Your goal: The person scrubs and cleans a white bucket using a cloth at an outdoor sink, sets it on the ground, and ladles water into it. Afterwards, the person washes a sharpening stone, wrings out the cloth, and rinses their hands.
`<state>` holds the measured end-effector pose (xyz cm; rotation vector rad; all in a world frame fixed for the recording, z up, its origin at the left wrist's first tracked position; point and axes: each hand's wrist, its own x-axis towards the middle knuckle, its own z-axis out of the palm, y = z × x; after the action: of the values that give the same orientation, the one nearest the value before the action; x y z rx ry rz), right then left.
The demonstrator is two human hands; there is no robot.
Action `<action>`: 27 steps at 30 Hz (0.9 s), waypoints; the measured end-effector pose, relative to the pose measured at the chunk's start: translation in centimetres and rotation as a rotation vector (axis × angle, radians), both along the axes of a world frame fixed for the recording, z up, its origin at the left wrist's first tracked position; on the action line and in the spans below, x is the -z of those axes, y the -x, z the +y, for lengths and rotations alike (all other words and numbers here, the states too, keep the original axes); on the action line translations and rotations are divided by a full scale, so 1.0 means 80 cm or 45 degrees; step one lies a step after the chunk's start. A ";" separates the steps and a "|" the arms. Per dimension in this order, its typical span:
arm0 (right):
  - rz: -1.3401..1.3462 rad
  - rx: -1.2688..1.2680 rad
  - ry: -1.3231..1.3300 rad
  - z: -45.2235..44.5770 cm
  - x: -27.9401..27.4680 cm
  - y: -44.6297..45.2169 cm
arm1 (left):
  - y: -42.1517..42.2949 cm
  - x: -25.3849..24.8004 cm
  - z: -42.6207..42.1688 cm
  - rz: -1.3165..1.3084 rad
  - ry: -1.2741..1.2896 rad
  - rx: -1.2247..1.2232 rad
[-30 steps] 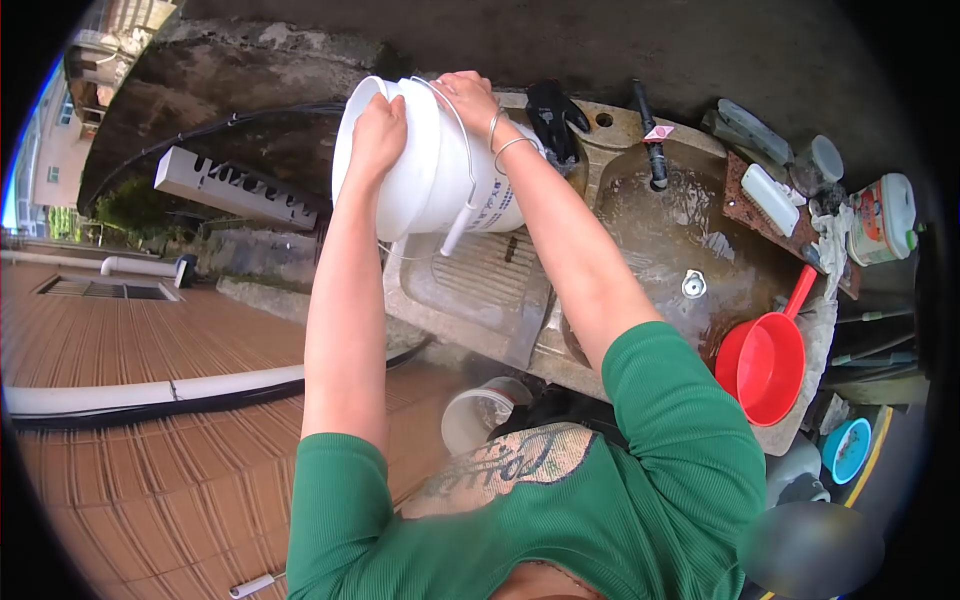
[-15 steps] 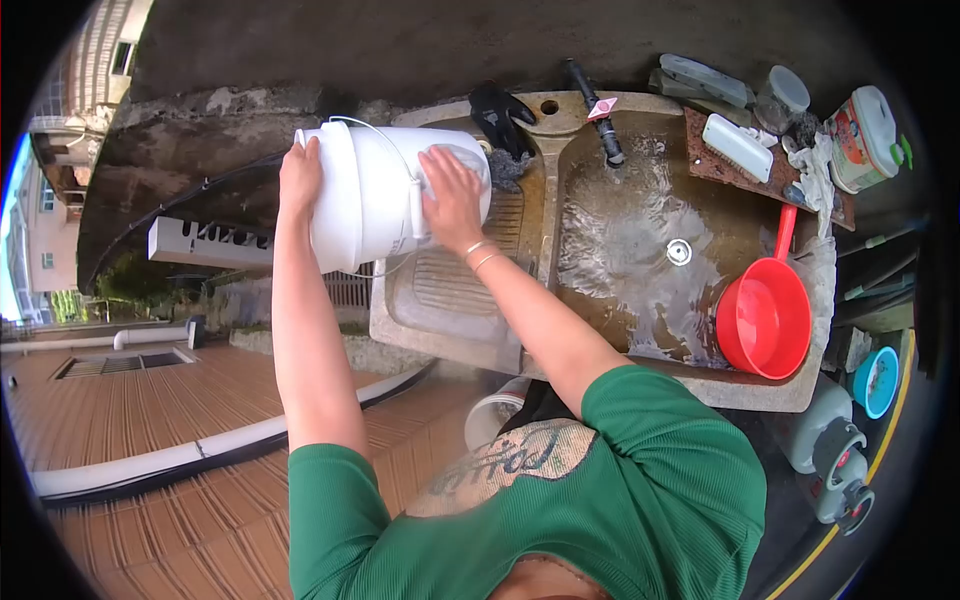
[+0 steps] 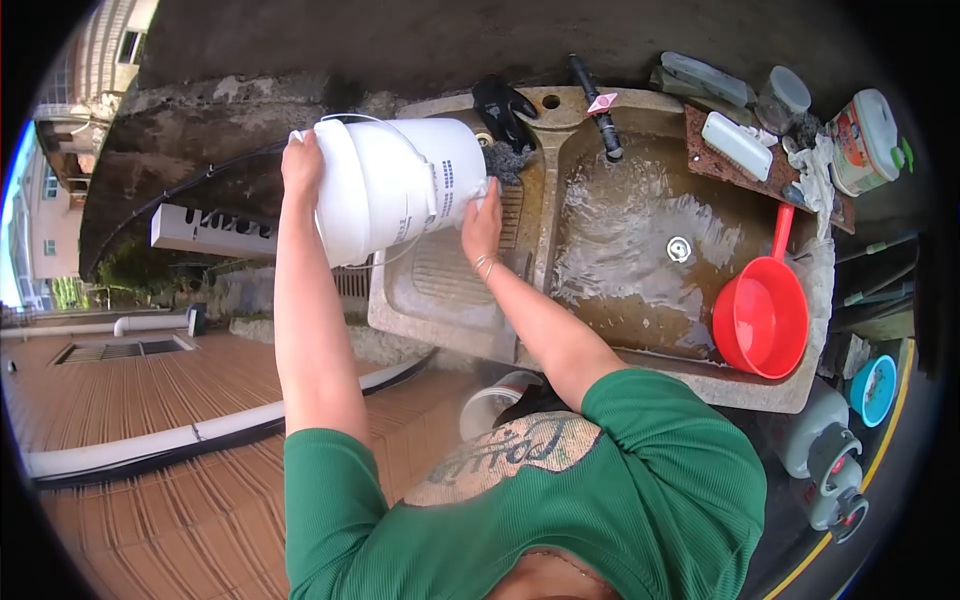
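A white bucket (image 3: 390,185) lies tilted on its side above the ribbed left part of the stone sink (image 3: 440,290). My left hand (image 3: 302,165) grips its rim at the far left, fingers wrapped over the edge. Near the bucket's base, my right hand (image 3: 482,222) is closed on a pale cloth or sponge, too small to make out, pressed against the bucket. The wire handle with its white grip hangs along the bucket's side. Black gloves (image 3: 502,112) and a dark grey scrubber (image 3: 505,163) lie just past the base.
Water stands in the basin under the black tap (image 3: 597,110). A red dipper (image 3: 762,315) rests at the basin's right corner. A white brush (image 3: 738,147) lies on a reddish board (image 3: 697,150). Another white bucket (image 3: 487,408) is below the sink; a blue bowl (image 3: 873,390) stands lower right.
The bucket has swung left and its printed side has turned. My right hand has moved from the bucket's upper side, across its wall, to the base. My left hand has shifted left along the rim.
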<state>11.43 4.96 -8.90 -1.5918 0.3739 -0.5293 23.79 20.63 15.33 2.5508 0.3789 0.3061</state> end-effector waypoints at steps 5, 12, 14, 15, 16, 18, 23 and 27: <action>0.202 -0.145 -0.040 -0.050 0.005 -0.015 | 0.054 -0.015 -0.066 0.029 0.139 0.198; -0.027 -0.155 0.007 -0.056 -0.038 -0.034 | 0.186 0.059 -0.034 -0.273 -0.567 0.562; -0.117 -0.152 0.015 -0.047 -0.038 -0.034 | 0.177 0.064 -0.039 -0.371 -0.550 0.642; -0.177 -0.137 0.029 -0.040 -0.045 -0.030 | 0.172 0.060 -0.050 -0.343 -0.545 0.622; -0.225 -0.126 0.043 -0.034 -0.052 -0.017 | 0.173 0.054 -0.065 -0.303 -0.537 0.600; -0.265 -0.173 0.006 -0.033 -0.068 0.004 | 0.165 0.040 -0.083 -0.251 -0.545 0.554; -0.582 -0.342 0.091 -0.039 -0.129 0.042 | 0.150 -0.001 -0.115 -0.075 -0.629 0.425; -0.269 -0.276 -0.209 -0.042 -0.142 -0.032 | 0.125 -0.009 -0.113 0.001 -0.598 0.437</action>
<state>14.01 1.61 2.43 -1.3829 0.0812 -0.4810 13.80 11.60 16.04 3.0078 -0.1564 0.2888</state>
